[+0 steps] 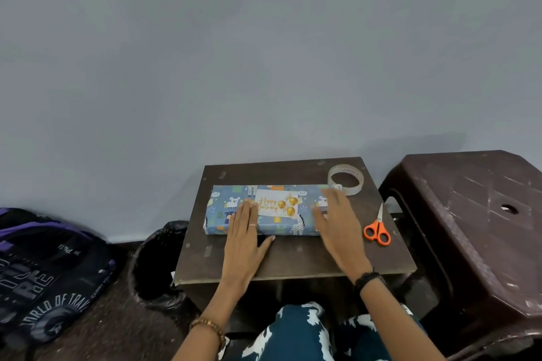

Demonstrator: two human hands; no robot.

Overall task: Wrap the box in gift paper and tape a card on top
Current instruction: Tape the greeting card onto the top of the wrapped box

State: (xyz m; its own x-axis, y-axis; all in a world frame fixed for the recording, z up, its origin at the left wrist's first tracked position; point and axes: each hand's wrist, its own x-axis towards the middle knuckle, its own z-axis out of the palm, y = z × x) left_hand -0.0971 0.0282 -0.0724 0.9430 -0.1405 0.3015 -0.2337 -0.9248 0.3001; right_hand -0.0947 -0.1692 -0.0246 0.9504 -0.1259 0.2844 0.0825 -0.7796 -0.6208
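A flat box (218,211) wrapped in blue animal-print gift paper lies on the small dark table (293,258). A white "Happy Birthday" card (275,206) with gold balloons sits on top of it, near the middle. My left hand (245,239) lies flat with its fingers on the box just left of the card, thumb on the table. My right hand (337,223) hovers flat over the box's right end, blurred, holding nothing. A roll of clear tape (346,179) stands at the table's back right corner.
Orange-handled scissors (377,228) lie on the table right of the box. A dark plastic stool (475,228) stands to the right. A bin with a black liner (158,261) and a dark backpack (50,278) are on the floor at left. A grey wall is behind.
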